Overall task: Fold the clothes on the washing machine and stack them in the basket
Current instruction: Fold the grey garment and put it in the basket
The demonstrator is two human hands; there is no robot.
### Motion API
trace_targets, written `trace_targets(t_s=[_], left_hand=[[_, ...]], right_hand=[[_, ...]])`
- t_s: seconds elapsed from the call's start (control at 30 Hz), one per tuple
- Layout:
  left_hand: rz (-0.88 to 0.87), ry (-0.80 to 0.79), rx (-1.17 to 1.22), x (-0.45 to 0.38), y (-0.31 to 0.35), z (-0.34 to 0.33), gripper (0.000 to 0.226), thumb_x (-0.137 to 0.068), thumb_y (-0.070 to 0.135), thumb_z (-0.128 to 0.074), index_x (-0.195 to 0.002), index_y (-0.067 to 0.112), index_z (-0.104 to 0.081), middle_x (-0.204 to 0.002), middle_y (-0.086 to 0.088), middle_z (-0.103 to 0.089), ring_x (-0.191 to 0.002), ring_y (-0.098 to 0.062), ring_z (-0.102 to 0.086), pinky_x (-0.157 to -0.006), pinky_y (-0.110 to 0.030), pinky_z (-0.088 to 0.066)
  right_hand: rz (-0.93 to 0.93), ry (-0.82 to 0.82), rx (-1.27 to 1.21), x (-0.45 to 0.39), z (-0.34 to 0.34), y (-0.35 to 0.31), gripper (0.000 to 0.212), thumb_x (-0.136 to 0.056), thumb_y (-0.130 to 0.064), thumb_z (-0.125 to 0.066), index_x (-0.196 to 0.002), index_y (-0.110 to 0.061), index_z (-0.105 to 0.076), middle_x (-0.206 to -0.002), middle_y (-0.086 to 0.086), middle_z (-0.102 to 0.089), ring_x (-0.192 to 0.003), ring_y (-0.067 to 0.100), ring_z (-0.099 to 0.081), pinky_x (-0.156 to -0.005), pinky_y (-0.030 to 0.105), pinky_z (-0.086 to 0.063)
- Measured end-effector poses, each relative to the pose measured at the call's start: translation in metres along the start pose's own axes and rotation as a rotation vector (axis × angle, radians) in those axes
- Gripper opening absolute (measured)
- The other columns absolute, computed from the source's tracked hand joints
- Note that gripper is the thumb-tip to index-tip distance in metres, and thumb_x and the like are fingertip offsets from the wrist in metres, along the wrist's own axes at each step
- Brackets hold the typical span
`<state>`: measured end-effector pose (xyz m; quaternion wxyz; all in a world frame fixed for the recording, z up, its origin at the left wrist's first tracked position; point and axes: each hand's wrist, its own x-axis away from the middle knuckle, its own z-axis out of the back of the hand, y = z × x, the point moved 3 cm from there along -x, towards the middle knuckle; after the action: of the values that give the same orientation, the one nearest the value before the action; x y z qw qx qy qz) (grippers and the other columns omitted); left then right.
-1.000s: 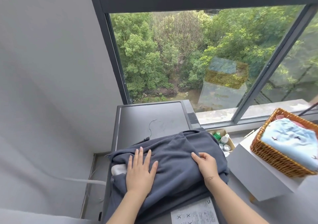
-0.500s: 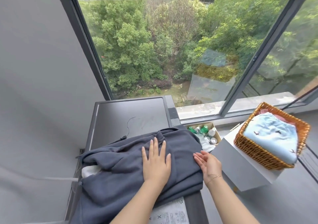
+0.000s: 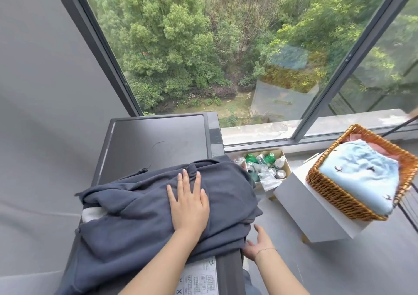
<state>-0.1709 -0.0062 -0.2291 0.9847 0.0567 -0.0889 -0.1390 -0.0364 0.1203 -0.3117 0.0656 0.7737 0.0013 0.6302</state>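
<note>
A view from above looks down at a dark grey washing machine (image 3: 158,140) standing against a large window (image 3: 226,45) with green trees outside. A dark blue-grey garment (image 3: 135,215), partly folded and still bunched, lies across the near half of the machine's flat top, its near edge hanging over the front. A bit of white cloth (image 3: 90,214) shows from under its left side.

The left hand (image 3: 188,204) lies flat on the middle of the garment, palm down, its fingers (image 3: 183,181) straight and slightly spread, pressing the fabric. The right hand (image 3: 255,245) is at the machine's right edge, lower down, beside the overhanging cloth. Its thumb points up and its fingers reach in under the garment's edge; they are hidden there, so whether they grip the fabric cannot be told. A thin bracelet sits on that wrist.

To the right, well apart from the machine, a woven wicker basket (image 3: 334,195) rests on a white box (image 3: 300,208). Inside it lies a folded light blue garment (image 3: 362,177) with small dark bird marks, with something pink (image 3: 382,152) beneath it. Between machine and box, a small cardboard box (image 3: 285,165) on the floor holds green-capped and white bottles. A printed label (image 3: 199,279) is stuck on the machine's near edge.
</note>
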Motion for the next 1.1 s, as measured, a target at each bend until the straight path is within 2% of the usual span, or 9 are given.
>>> trace_targets(t_s=[0.13,0.3,0.5,0.6,0.7,0.77,0.83,1.0,1.1], left_hand=[[-0.001,0.060,-0.012,-0.002,0.001,-0.004,0.056,-0.091,0.037,-0.025,-0.141,0.026,-0.048,-0.149,-0.009,-0.042,-0.139,-0.024,-0.039,-0.112,-0.051,-0.015],[0.000,0.116,-0.049,-0.001,0.000,-0.007,0.055,-0.092,0.036,-0.025,-0.142,0.026,-0.047,-0.150,-0.008,-0.041,-0.139,-0.024,-0.038,-0.112,-0.051,-0.014],[0.007,0.062,-0.024,-0.001,0.007,-0.009,0.055,-0.091,0.034,-0.026,-0.140,0.022,-0.049,-0.148,-0.012,-0.043,-0.137,-0.027,-0.041,-0.110,-0.054,-0.017],[0.005,0.013,0.084,-0.007,0.021,0.000,0.058,-0.095,0.036,-0.019,-0.146,0.023,-0.041,-0.155,-0.011,-0.030,-0.144,-0.025,-0.028,-0.114,-0.054,-0.007],[0.087,-0.123,0.588,-0.025,0.039,0.015,0.049,-0.103,0.034,-0.023,-0.152,0.031,-0.019,-0.162,0.003,0.000,-0.149,-0.012,0.003,-0.117,-0.044,0.011],[0.238,-0.269,1.314,-0.024,0.047,0.037,0.045,-0.104,0.030,-0.031,-0.149,0.032,-0.027,-0.160,0.008,-0.014,-0.148,-0.012,-0.009,-0.121,-0.038,-0.003],[0.340,-0.346,1.781,-0.020,0.040,0.057,0.045,-0.105,0.028,-0.029,-0.150,0.024,-0.029,-0.156,0.004,-0.028,-0.144,-0.014,-0.026,-0.119,-0.034,-0.017],[0.361,-0.368,1.935,-0.003,-0.030,0.094,0.040,-0.103,0.021,-0.032,-0.140,0.014,-0.045,-0.140,-0.008,-0.051,-0.124,-0.024,-0.052,-0.108,-0.038,-0.036],[0.479,-0.344,2.009,0.013,-0.094,0.091,0.036,-0.102,0.027,-0.031,-0.127,0.015,-0.054,-0.136,-0.014,-0.055,-0.117,-0.028,-0.057,-0.102,-0.041,-0.041]], right_hand=[[0.031,-0.141,0.024,0.002,-0.014,-0.010,0.059,-0.085,-0.042,-0.065,-0.134,-0.012,-0.052,-0.125,0.013,-0.060,-0.113,0.031,-0.057,-0.105,0.039,-0.041],[0.238,-0.370,0.030,0.018,-0.028,-0.025,0.058,-0.077,-0.058,-0.059,-0.122,-0.022,-0.061,-0.103,0.011,-0.071,-0.103,0.031,-0.059,-0.081,0.042,-0.056],[0.339,-0.520,0.136,0.062,-0.043,-0.046,0.032,-0.086,-0.040,-0.054,-0.093,-0.015,-0.073,-0.098,0.011,-0.073,-0.084,0.029,-0.071,-0.072,0.041,-0.059],[0.422,-0.627,0.096,0.084,-0.064,-0.057,0.025,-0.072,-0.029,-0.057,-0.077,-0.015,-0.078,-0.091,0.008,-0.074,-0.078,0.025,-0.072,-0.065,0.039,-0.059],[0.514,-0.743,0.062,0.113,-0.090,-0.067,0.025,-0.065,-0.026,-0.061,-0.084,-0.015,-0.074,-0.095,0.006,-0.072,-0.083,0.023,-0.071,-0.073,0.036,-0.059],[0.542,-0.800,0.106,0.134,-0.104,-0.066,0.027,-0.074,-0.025,-0.056,-0.094,-0.015,-0.070,-0.101,0.007,-0.070,-0.090,0.024,-0.069,-0.087,0.035,-0.054],[0.545,-0.845,0.173,0.154,-0.115,-0.057,0.028,-0.085,-0.023,-0.047,-0.093,-0.014,-0.072,-0.100,0.008,-0.071,-0.090,0.025,-0.068,-0.093,0.037,-0.049],[0.665,-0.904,0.473,0.200,-0.122,-0.001,0.026,-0.088,-0.009,-0.047,-0.087,-0.010,-0.073,-0.091,0.009,-0.073,-0.088,0.026,-0.067,-0.076,0.032,-0.057],[0.883,-0.892,0.800,0.209,-0.117,0.043,0.022,-0.077,-0.011,-0.066,-0.098,-0.008,-0.070,-0.091,0.010,-0.072,-0.092,0.029,-0.066,-0.081,0.035,-0.054]])
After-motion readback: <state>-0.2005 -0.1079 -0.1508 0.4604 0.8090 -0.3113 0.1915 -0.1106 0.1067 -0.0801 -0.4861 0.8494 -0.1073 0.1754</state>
